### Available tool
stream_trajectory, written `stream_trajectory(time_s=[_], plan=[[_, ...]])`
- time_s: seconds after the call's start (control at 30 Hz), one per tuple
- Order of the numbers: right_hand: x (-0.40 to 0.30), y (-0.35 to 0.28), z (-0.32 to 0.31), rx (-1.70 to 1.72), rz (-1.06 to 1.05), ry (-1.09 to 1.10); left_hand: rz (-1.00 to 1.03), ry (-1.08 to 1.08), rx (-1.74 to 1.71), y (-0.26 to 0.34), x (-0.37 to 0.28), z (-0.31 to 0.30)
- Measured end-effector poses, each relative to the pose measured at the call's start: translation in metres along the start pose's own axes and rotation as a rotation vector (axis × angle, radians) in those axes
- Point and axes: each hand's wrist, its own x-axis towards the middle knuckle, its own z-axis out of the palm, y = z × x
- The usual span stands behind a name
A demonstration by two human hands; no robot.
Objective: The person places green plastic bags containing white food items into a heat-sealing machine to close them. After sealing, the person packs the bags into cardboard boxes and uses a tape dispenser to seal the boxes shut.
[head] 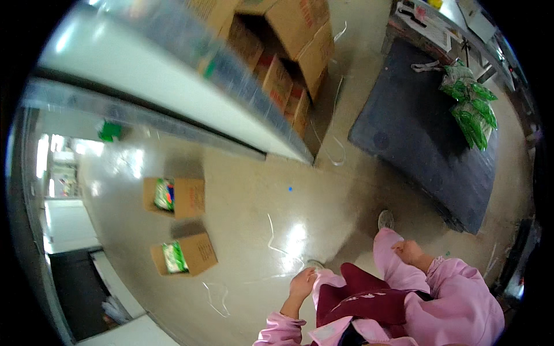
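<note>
My left hand (pixel 303 282) hangs beside my left leg, its fingers curled and nothing visible in it. Curled in front of my pink right trouser leg (pixel 387 255) is my right hand (pixel 407 251), also without any visible object. I wear pink sleeves and a dark red apron (pixel 359 302) bearing writing. On the floor to the left stand two open cardboard cartons, a farther one (pixel 190 197) and a nearer one (pixel 201 255). Green and white packets (pixel 175 257) show in their openings. Both hands are apart from the cartons.
A white partition with a metal edge (pixel 277 116) juts in from upper left; stacked cartons (pixel 303 26) stand behind it. At right, a dark-topped table (pixel 415 125) bears green plastic bags (pixel 471 108). Loose white strapping (pixel 272 233) lies on the floor.
</note>
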Motion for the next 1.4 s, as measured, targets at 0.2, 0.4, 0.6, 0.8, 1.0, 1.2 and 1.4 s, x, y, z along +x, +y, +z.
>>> stream_trajectory(time_s=[0.2, 0.4, 0.6, 0.8, 1.0, 1.2, 1.4], plan=[[-0.019, 0.048, -0.124, 0.14, -0.199, 0.135, 0.082, -0.042, -0.067, 0.178, 0.061, -0.038], [-0.021, 0.14, -0.216, 0.167, -0.111, 0.573, 0.355, 0.205, -0.583, 0.386, 0.199, -0.161], [-0.036, 0.176, -0.26, 0.285, 0.14, 0.479, -0.086, 1.48, -0.671, 0.574, 0.221, -0.387], [0.018, 0.15, -0.255, 0.395, 0.079, 0.373, -0.268, 1.825, -1.041, 0.503, 0.273, -0.519], [0.021, 0.11, -0.278, 0.791, 0.04, 0.378, -0.32, 1.724, -0.808, 0.517, 0.277, -0.509], [-0.007, 0.108, -0.3, 0.451, 0.092, 0.354, 0.242, 1.582, -0.222, 0.625, 0.208, -0.484], [-0.032, 0.109, -0.347, 0.395, -0.098, 0.551, 1.046, 1.178, -0.105, 0.733, 0.052, -0.291]])
